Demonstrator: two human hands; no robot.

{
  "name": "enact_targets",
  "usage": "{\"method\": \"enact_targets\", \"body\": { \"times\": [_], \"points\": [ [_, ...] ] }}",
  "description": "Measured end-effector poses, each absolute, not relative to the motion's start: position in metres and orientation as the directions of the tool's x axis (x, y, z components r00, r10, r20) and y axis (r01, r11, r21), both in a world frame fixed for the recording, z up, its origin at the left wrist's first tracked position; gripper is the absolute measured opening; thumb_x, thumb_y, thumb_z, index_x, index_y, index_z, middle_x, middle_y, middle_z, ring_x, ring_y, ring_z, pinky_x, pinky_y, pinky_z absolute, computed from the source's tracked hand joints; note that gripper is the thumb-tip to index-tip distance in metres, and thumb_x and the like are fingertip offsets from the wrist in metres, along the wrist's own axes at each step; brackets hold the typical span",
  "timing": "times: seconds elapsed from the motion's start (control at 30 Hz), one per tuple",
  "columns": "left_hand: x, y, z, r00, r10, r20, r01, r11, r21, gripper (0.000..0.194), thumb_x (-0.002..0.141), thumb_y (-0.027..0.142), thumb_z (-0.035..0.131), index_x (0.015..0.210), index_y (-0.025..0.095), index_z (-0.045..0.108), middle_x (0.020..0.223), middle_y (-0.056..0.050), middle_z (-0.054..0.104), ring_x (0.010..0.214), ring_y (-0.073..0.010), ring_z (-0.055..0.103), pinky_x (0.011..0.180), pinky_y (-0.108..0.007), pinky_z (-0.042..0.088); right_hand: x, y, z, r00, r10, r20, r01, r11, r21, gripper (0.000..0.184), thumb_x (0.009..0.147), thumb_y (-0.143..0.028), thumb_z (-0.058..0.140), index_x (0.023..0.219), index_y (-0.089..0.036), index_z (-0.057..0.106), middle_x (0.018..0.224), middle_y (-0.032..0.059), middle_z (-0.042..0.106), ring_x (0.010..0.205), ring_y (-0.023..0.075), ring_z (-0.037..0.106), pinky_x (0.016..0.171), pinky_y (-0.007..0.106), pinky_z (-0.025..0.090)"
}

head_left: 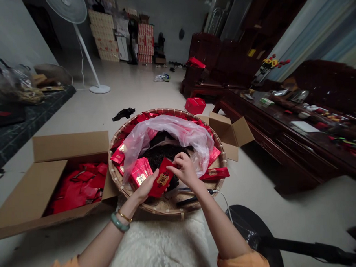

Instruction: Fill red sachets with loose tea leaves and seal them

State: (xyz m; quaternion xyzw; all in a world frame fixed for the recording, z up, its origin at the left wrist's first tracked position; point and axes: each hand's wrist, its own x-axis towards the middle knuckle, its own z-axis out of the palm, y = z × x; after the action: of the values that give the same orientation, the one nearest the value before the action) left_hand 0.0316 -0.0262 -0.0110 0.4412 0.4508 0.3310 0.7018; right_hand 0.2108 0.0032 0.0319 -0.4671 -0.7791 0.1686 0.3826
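Observation:
My left hand (147, 187) holds a flat red packet (163, 180) with a gold label, tilted over a round woven bamboo tray (113, 177). At the packet's upper edge, my right hand (184, 171) has its fingers curled in, with the thumb against the packet. Beneath both hands, a translucent plastic bag (184, 130) lies spread open around dark, crinkly loose material (156, 154). A bundle of red packets (141, 170) leans beside my left hand. Another red packet (216, 173) lies at the tray's right rim. Near the front rim rests a black long-handled tool (189, 200) with a white cord.
An open cardboard box (30, 190) full of red packets (75, 188) stands left of the tray. Another open carton (225, 131) sits behind right. A black round stand base (254, 235) is at front right, a dark wooden table (260, 129) beyond it. A white fan (99, 89) stands farther back.

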Motion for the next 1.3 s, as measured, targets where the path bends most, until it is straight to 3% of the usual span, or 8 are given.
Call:
{"method": "enact_targets", "body": {
  "times": [0.1, 0.17, 0.23, 0.33, 0.6, 0.77, 0.97, 1.3],
  "points": [
    [0.028, -0.018, -0.001, 0.303, 0.953, 0.014, 0.098, -0.046, 0.994, 0.049, 0.086, 0.046, 0.044, 0.126, 0.018, 0.046, 0.129, -0.012, 0.05, 0.117, -0.0211, 0.049, 0.093, -0.034, 0.044, 0.214, 0.003, 0.039, -0.375, 0.808, 0.455, 0.594, 0.586, -0.552, 0.019, 0.08, -0.034, 0.062, 0.07, -0.018, 0.061, 0.088, 0.0059, 0.055, 0.085, 0.017, 0.052, 0.074, 0.028, 0.042],
    [0.024, -0.011, 0.012, 0.369, 0.898, 0.239, 0.239, -0.341, 0.909, 0.042, 0.088, 0.035, 0.043, 0.127, 0.021, 0.044, 0.133, -0.009, 0.045, 0.121, -0.0197, 0.044, 0.098, -0.036, 0.039, 0.216, 0.004, 0.043, -0.484, 0.77, 0.416, 0.589, 0.638, -0.496, 0.018, 0.084, -0.034, 0.058, 0.078, -0.019, 0.063, 0.091, 0.0055, 0.056, 0.083, 0.0151, 0.053, 0.072, 0.026, 0.042],
    [0.019, -0.002, 0.026, 0.504, 0.794, 0.339, 0.349, -0.546, 0.761, 0.034, 0.087, 0.028, 0.046, 0.119, 0.021, 0.051, 0.125, -0.009, 0.05, 0.117, -0.0199, 0.046, 0.1, -0.037, 0.036, 0.218, 0.005, 0.044, -0.568, 0.742, 0.356, 0.61, 0.671, -0.422, 0.019, 0.087, -0.035, 0.053, 0.086, -0.02, 0.064, 0.092, 0.0047, 0.056, 0.077, 0.0128, 0.054, 0.066, 0.023, 0.041],
    [0.013, 0.008, 0.042, 0.637, 0.687, 0.35, 0.431, -0.694, 0.577, 0.027, 0.084, 0.028, 0.053, 0.109, 0.02, 0.054, 0.113, -0.008, 0.056, 0.107, -0.0202, 0.051, 0.094, -0.036, 0.041, 0.22, 0.007, 0.041, -0.612, 0.73, 0.304, 0.657, 0.683, -0.319, 0.02, 0.089, -0.035, 0.05, 0.091, -0.02, 0.064, 0.091, 0.0036, 0.056, 0.07, 0.0107, 0.054, 0.061, 0.021, 0.038],
    [0.013, 0.013, 0.047, 0.796, 0.602, 0.066, 0.581, -0.789, 0.201, 0.021, 0.08, 0.028, 0.059, 0.1, 0.021, 0.062, 0.085, -0.006, 0.062, 0.079, -0.0198, 0.058, 0.07, -0.029, 0.043, 0.215, 0.001, 0.038, -0.672, 0.723, 0.162, 0.709, 0.691, -0.144, 0.024, 0.09, -0.036, 0.048, 0.087, -0.017, 0.063, 0.089, 0.0042, 0.056, 0.064, 0.0098, 0.054, 0.057, 0.022, 0.035],
    [0.018, 0.017, 0.055, 0.825, 0.564, 0.046, 0.544, -0.813, 0.208, 0.008, 0.082, 0.022, 0.057, 0.082, 0.019, 0.065, 0.075, -0.004, 0.062, 0.071, -0.0163, 0.059, 0.065, -0.025, 0.041, 0.216, -0.005, 0.055, -0.714, 0.699, 0.02, 0.699, 0.715, -0.032, 0.033, 0.09, -0.042, 0.044, 0.088, -0.017, 0.066, 0.083, 0.0063, 0.059, 0.069, 0.0132, 0.057, 0.058, 0.023, 0.036],
    [0.021, 0.008, 0.06, 0.82, 0.572, 0.024, 0.561, -0.81, 0.17, 0.01, 0.081, 0.027, 0.059, 0.08, 0.019, 0.066, 0.074, -0.004, 0.062, 0.065, -0.0158, 0.06, 0.061, -0.024, 0.041, 0.222, -0.002, 0.061, -0.73, 0.664, -0.164, 0.669, 0.742, 0.027, 0.027, 0.084, -0.041, 0.055, 0.086, -0.018, 0.07, 0.079, 0.0079, 0.065, 0.067, 0.0174, 0.061, 0.056, 0.025, 0.038],
    [0.029, 0.0, 0.062, 0.728, 0.678, -0.099, 0.685, -0.722, 0.096, 0.021, 0.078, 0.032, 0.061, 0.075, 0.014, 0.071, 0.069, -0.014, 0.068, 0.06, -0.0228, 0.063, 0.057, -0.028, 0.041, 0.216, -0.002, 0.063, -0.718, 0.676, -0.165, 0.679, 0.733, 0.051, 0.028, 0.083, -0.043, 0.056, 0.088, -0.018, 0.067, 0.079, 0.0076, 0.065, 0.068, 0.0187, 0.063, 0.054, 0.025, 0.038]
  ]
}}
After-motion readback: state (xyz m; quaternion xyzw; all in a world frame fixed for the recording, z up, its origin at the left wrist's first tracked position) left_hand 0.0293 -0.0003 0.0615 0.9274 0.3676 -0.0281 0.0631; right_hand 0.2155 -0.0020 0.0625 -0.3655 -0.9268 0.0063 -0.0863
